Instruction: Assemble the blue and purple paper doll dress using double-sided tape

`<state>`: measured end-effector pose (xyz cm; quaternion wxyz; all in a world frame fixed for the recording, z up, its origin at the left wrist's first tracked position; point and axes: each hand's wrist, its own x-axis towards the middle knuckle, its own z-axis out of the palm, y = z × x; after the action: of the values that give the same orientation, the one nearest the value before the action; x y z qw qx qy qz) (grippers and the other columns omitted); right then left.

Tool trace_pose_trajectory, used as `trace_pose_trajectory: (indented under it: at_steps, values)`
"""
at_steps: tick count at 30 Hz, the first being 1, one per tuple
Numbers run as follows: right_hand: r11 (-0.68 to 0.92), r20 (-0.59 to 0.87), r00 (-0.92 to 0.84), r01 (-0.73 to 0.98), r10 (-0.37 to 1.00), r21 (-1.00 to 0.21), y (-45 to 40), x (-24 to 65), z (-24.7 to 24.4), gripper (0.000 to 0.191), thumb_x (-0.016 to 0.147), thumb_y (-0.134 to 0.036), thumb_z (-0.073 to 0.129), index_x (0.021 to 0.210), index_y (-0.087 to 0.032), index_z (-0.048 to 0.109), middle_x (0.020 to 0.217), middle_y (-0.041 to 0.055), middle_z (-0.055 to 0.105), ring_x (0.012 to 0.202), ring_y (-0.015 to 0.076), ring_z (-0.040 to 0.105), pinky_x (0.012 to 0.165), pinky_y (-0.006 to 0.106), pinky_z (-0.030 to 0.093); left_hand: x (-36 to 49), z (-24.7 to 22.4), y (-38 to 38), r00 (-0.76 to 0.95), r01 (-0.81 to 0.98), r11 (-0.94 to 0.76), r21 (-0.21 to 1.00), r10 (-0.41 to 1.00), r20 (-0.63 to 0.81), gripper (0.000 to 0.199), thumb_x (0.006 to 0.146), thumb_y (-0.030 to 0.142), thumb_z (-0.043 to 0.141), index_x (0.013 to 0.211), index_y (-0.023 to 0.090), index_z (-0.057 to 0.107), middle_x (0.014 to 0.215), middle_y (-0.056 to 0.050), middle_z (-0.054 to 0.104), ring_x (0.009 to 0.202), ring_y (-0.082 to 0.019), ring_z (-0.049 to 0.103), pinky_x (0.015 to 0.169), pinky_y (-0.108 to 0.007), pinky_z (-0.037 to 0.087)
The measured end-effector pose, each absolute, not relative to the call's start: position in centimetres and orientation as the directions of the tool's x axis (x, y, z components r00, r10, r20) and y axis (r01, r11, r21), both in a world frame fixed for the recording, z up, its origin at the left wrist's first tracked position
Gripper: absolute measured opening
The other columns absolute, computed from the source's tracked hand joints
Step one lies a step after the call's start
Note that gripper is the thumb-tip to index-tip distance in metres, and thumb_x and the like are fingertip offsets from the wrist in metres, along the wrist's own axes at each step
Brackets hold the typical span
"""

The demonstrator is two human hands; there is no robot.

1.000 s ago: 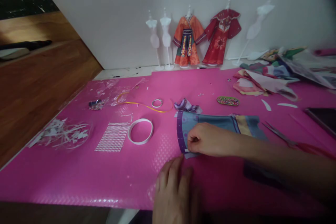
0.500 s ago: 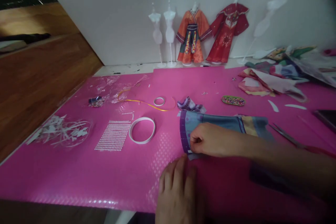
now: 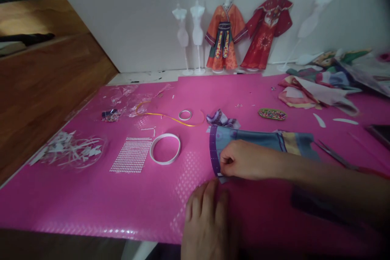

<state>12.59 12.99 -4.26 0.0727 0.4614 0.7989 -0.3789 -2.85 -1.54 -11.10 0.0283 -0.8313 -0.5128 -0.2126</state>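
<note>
A piece of blue doll-clothes fabric (image 3: 256, 136) with a purple dotted border lies on the pink mat (image 3: 122, 203). My right hand (image 3: 240, 160) rests on its left part, close to the border, with the fingers curled into a pinch; what they hold, if anything, is hidden. Below the fabric's lower left corner my left hand (image 3: 204, 219) lies on the mat, fingers stretched out and fingertips close to the corner. A small white bit (image 3: 219, 174) shows at that corner, between the two hands. A crumpled purple patterned cloth (image 3: 222, 119) lies just behind the fabric.
Left of the hands are a white tape roll (image 3: 165, 149), a sheet of rhinestones (image 3: 131, 155) and a pile of white scraps (image 3: 76, 150). Scissors (image 3: 338, 156) lie by my right forearm. Dressed doll forms (image 3: 224, 40) and bare ones (image 3: 197, 24) stand along the wall.
The whole view has shifted slightly. Both hands and the fabric keep almost the same places relative to each other.
</note>
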Motion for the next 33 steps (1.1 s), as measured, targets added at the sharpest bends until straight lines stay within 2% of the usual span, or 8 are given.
trace_pose_trajectory:
  at_steps: [3,9,15,26,33]
  values:
    - [0.287,-0.469,-0.582,0.778,0.664,-0.559,12.95,12.53,-4.18,0.012,0.068,-0.015,0.055,0.060,-0.015,0.064,0.052,-0.0056,0.044,0.052,0.0079,0.038,0.047,0.023,0.022,-2.84,-11.11,-1.49,0.378,0.873,-0.461,0.163,0.848,0.373,0.040,0.088,0.022,0.055,0.127,0.014,0.054,0.126,-0.016,0.060,0.111,-0.033,0.057,0.085,-0.049,0.056]
    - [0.269,-0.483,-0.577,0.780,0.658,-0.565,12.90,12.38,-4.18,0.012,0.067,-0.014,0.054,0.056,-0.015,0.059,0.050,-0.0066,0.036,0.050,0.0078,0.035,0.045,0.023,0.021,-2.84,-11.02,-1.39,0.384,0.867,-0.469,0.170,0.845,0.371,0.041,0.088,0.022,0.054,0.127,0.013,0.052,0.127,-0.016,0.059,0.111,-0.033,0.056,0.086,-0.048,0.056]
    - [0.267,-0.485,-0.574,0.782,0.660,-0.563,12.92,12.36,-4.28,0.011,0.067,-0.014,0.054,0.058,-0.015,0.060,0.050,-0.0061,0.040,0.050,0.0078,0.037,0.046,0.023,0.021,-2.81,-11.02,-1.45,0.383,0.867,-0.467,0.175,0.848,0.365,0.041,0.088,0.024,0.054,0.128,0.013,0.052,0.127,-0.016,0.057,0.113,-0.033,0.055,0.088,-0.049,0.055]
    - [0.272,-0.480,-0.572,0.784,0.665,-0.558,12.89,12.14,-3.96,0.015,0.067,-0.013,0.053,0.052,-0.015,0.057,0.050,-0.0069,0.032,0.051,0.0076,0.035,0.046,0.022,0.022,-2.73,-10.95,-1.34,0.385,0.867,-0.469,0.165,0.843,0.376,0.040,0.088,0.023,0.054,0.127,0.013,0.052,0.126,-0.016,0.059,0.111,-0.033,0.056,0.087,-0.048,0.055]
    - [0.275,-0.497,-0.554,0.804,0.668,-0.527,12.75,11.88,-3.47,0.014,0.067,-0.010,0.054,0.054,-0.014,0.060,0.050,-0.0063,0.038,0.052,0.0081,0.040,0.048,0.023,0.023,-2.80,-10.89,-1.38,0.384,0.869,-0.466,0.164,0.846,0.370,0.040,0.088,0.024,0.054,0.127,0.013,0.053,0.126,-0.016,0.059,0.111,-0.033,0.057,0.088,-0.048,0.055]
